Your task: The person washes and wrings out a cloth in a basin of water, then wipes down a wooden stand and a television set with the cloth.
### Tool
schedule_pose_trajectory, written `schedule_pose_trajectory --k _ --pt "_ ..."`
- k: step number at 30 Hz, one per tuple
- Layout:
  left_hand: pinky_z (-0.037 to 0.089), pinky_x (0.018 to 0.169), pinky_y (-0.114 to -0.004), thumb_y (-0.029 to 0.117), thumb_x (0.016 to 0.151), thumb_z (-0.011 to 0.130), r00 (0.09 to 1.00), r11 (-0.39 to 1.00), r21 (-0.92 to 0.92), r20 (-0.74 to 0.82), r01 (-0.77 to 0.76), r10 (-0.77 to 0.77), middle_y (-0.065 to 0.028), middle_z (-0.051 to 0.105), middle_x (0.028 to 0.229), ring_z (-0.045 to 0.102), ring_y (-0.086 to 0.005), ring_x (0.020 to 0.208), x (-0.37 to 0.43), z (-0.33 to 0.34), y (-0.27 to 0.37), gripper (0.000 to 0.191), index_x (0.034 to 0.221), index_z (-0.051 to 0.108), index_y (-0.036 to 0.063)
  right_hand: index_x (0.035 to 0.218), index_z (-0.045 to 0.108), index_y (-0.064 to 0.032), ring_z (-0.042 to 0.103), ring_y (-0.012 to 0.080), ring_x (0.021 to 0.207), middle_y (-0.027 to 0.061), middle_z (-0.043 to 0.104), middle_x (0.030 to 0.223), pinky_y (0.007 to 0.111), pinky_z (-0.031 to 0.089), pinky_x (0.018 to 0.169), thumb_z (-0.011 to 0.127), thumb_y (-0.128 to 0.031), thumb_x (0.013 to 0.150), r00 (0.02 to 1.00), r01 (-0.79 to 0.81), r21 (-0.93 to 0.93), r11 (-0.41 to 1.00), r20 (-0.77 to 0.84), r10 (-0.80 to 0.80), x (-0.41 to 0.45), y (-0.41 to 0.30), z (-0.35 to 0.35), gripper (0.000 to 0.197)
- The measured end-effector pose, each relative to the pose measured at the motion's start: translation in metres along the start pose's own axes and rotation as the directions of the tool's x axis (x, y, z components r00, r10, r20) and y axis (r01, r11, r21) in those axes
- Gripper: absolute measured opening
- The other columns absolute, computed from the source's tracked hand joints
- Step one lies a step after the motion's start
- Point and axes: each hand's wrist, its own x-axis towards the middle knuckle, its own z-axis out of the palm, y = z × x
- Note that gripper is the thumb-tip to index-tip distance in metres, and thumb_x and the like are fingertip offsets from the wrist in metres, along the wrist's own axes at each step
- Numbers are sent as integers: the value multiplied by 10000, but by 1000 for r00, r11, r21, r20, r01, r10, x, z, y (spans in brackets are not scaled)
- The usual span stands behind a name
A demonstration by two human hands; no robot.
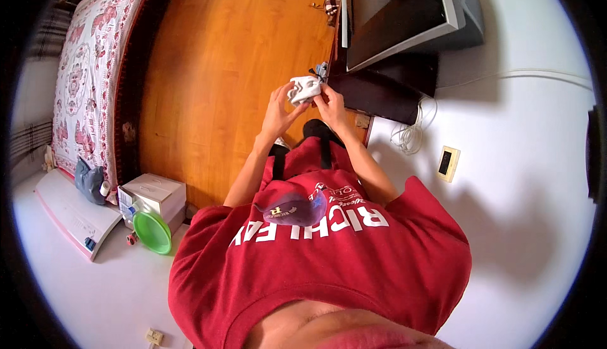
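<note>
A small bundle of white cloth (304,89), folded or crumpled, is held in front of my body at about waist height. My left hand (279,115) grips its left side, fingers behind and thumb along the near edge. On the other side, the fingertips of my right hand (333,107) pinch its right end. What kind of cloth item it is, I cannot tell. Just past the bundle, a greyish-blue item (322,69) with black cord or strap shows at the cabinet's edge; part of it is hidden.
A bulky television (396,12) stands on a dark wooden cabinet (379,88) to the right. Coiled white cable (409,136) hangs by the wall. At left are a bed with a patterned cover (78,83), a white box (154,190) and a green basin (151,233). Wooden flooring (223,64) lies ahead.
</note>
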Motion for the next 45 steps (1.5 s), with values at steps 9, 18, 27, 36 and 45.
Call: schedule_pose_trajectory --k 9,18,27,36,45 --pt "486 732 -392 112 786 658 997 994 -103 72 -25 32 -193 627 882 617 -357 839 59 -16 -14 214 956 632 -16 865 556 24 589 116 659 81 615 749 270 457 583 575 -126 907 974 41 -198 979 -212 -84 31 11 15 157" --pt "500 676 -353 114 824 622 938 974 -145 276 -174 209 -191 643 820 655 -311 757 156 -28 6 174 929 622 -24 887 561 35 630 275 701 185 612 776 365 466 606 587 -201 903 864 -21 -157 987 -499 -60 75 -6 13 238" --pt "449 709 -255 115 930 516 599 880 -394 783 267 169 -20 621 816 566 -102 769 236 -11 1 177 920 614 -31 914 544 15 520 184 617 143 565 723 333 444 582 628 -285 891 602 -85 83 993 -789 118 92 9 25 312" --pt "436 629 -229 150 922 534 308 824 -302 937 479 165 -5 626 840 551 -73 727 294 10 4 209 1020 635 -4 1016 554 7 579 110 777 77 619 835 261 464 662 719 -187 829 350 -239 180 954 -901 257 112 -14 66 316" --pt "486 760 -296 188 934 530 195 871 -196 974 451 118 -42 612 951 580 -132 891 319 26 -16 215 1017 599 3 921 594 24 581 217 664 157 600 739 333 452 608 692 -266 833 176 -347 169 923 -954 241 120 -49 107 318"
